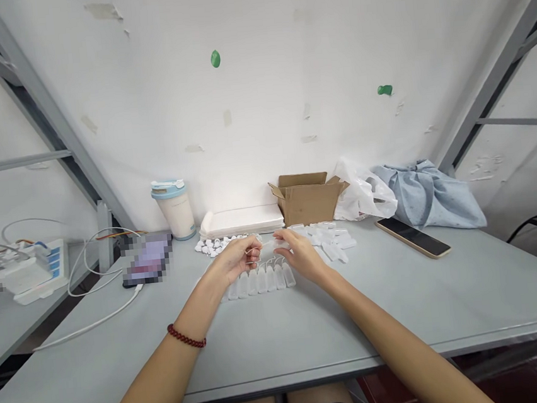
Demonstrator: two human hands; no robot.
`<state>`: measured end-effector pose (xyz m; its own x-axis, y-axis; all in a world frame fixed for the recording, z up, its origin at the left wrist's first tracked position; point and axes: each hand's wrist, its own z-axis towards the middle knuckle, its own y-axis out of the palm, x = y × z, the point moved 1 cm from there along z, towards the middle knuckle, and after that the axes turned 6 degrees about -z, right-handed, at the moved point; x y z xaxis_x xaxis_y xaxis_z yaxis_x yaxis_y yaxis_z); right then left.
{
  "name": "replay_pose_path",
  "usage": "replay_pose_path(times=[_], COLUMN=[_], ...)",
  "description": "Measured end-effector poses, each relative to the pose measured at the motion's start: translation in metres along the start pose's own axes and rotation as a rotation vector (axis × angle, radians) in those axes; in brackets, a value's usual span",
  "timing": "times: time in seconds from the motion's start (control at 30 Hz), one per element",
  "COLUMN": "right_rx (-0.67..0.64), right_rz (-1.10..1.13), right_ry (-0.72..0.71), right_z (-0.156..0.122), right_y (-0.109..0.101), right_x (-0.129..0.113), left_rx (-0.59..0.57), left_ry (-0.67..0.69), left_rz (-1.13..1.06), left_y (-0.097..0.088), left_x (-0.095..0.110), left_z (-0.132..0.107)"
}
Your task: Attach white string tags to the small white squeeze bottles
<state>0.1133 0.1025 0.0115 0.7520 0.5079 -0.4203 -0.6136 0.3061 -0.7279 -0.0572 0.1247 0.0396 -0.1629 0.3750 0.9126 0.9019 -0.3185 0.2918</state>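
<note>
My left hand (240,258) and my right hand (299,254) meet over the middle of the grey table (402,302), both pinched on a small clear plastic bottle (269,247) held between them. Just below the hands lies a row of several small clear bottles (261,281) side by side. A heap of small white caps (212,245) sits behind my left hand. Loose clear bottles (332,240) lie scattered behind my right hand. A dark red bead bracelet (185,337) is on my left wrist.
At the back stand a blue-lidded cup (174,207), a stack of white trays (242,220), an open cardboard box (307,198), a white plastic bag (363,193) and blue cloth (431,192). A phone (413,237) lies right; another phone (147,259) with a white cable lies left.
</note>
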Motion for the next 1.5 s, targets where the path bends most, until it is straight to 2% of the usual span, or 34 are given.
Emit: replay_pose_path(times=[0.4,0.63,0.83,0.97,1.13,1.37,1.5], right_rx=[0.083,0.051,0.046,0.077,0.115,-0.011,-0.039], right_rz=[-0.010,-0.006,-0.005,0.027,0.229,0.649,0.876], right_ry=[-0.119,-0.082,-0.061,-0.077,0.055,0.295,0.396], right_z=[-0.002,-0.004,-0.005,-0.007,-0.006,-0.002,0.001], right_y=[0.005,0.007,0.005,0.004,0.004,-0.003,-0.011], right_x=[-0.004,-0.007,-0.009,-0.013,-0.015,-0.021,-0.024], left_rx=[0.044,0.080,0.083,0.036,-0.032,0.017,0.068], left_ry=[0.049,0.278,0.379,0.413,0.436,0.408,0.436], left_rz=[0.054,0.215,0.370,0.393,0.400,0.331,0.371], left_y=[0.004,0.010,0.010,0.008,0.007,0.007,0.009], left_x=[-0.003,-0.001,-0.003,-0.003,-0.003,-0.007,-0.005], left_z=[-0.002,-0.007,-0.005,-0.005,-0.006,-0.003,-0.004])
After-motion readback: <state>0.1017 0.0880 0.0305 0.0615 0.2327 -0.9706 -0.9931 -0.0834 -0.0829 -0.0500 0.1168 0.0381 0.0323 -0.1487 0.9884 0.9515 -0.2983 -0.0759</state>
